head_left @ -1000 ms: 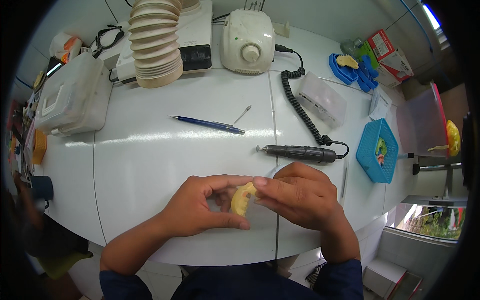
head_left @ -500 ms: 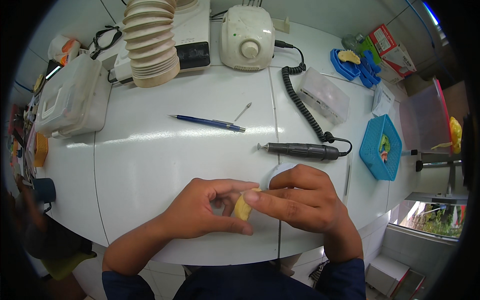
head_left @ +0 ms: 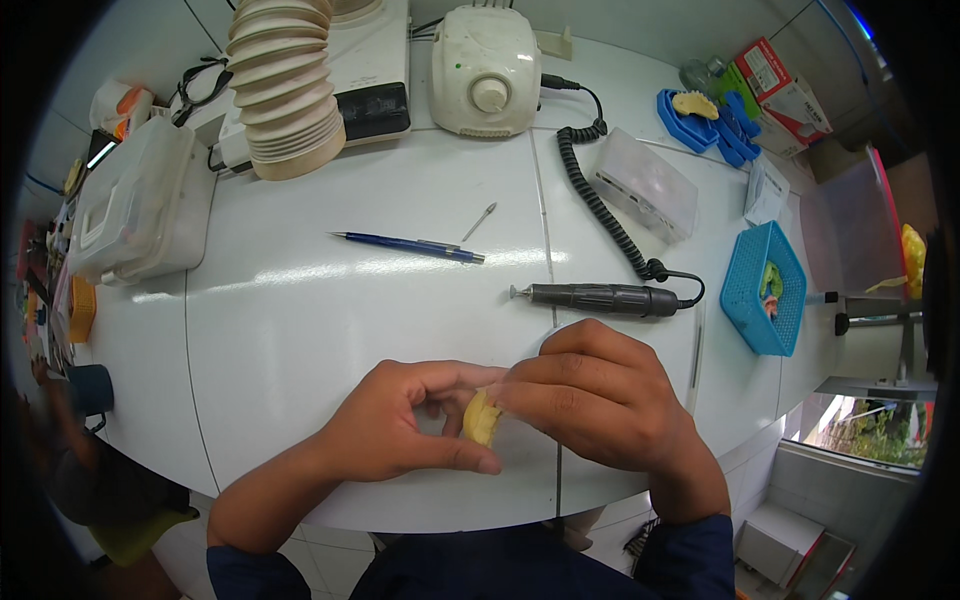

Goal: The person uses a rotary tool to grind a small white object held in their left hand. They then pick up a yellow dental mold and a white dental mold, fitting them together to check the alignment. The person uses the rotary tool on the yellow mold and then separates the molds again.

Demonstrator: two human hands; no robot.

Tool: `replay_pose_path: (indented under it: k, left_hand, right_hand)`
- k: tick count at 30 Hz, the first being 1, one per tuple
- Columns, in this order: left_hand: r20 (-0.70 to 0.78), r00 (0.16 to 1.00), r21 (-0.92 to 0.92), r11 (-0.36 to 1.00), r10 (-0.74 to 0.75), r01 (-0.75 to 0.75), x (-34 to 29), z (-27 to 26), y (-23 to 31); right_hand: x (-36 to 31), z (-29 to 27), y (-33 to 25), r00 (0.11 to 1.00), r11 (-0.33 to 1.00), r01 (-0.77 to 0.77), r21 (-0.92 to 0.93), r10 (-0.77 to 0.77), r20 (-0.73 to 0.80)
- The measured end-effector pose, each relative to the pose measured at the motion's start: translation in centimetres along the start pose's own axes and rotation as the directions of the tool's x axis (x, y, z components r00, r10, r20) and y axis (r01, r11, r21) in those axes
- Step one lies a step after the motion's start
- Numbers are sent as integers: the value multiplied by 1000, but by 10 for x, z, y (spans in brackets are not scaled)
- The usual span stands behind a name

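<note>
A small, curved, yellowish dental cast [head_left: 482,418] is held upright over the near part of the white table. My left hand [head_left: 400,420] grips it from the left, its thumb below and index finger above. From the right, the bent fingers of my right hand [head_left: 600,400] come together at the cast's upper right edge. Those fingertips are slightly blurred, and whatever they pinch is hidden. Beyond that hand lies a black rotary handpiece [head_left: 605,299] with a small disc-shaped tip pointing left.
A blue mechanical pencil [head_left: 410,246] and a thin metal bur [head_left: 480,222] lie mid-table. Behind them stand a ribbed suction hose [head_left: 285,100] and a white control box [head_left: 487,75]. A coiled cord [head_left: 600,200], clear case [head_left: 643,188] and blue basket [head_left: 762,290] are at the right.
The right hand's fingers have shifted up and over the cast's edge, with the thumb now out of sight. A round white thing behind that hand has become mostly hidden. The view has shifted slightly.
</note>
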State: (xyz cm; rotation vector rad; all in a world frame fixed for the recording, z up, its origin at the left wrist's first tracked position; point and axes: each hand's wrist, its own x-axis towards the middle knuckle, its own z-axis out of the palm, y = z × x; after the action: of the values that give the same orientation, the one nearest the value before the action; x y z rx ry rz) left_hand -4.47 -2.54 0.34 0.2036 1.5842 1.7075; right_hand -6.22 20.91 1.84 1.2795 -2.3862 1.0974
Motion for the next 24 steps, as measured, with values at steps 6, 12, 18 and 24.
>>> replay_pose_path:
  k: [6,12,18,24]
  left_hand:
    - [28,1000,-13,1000,-4,4,1,-2,0]
    - [31,1000,-42,999,-3,4,0,-1,1]
    - [-42,996,-13,997,74,-75,-2,6,-3]
    - [-131,955,138,959,266,-248,-2,12,-20]
  right_hand:
    - [0,-3,-2,997,998,-56,37,54,62]
    - [0,-6,-4,993,996,-80,31,77,91]
    - [0,-3,0,996,998,-57,23,55,67]
    - [1,-2,2,995,992,-88,89,83,57]
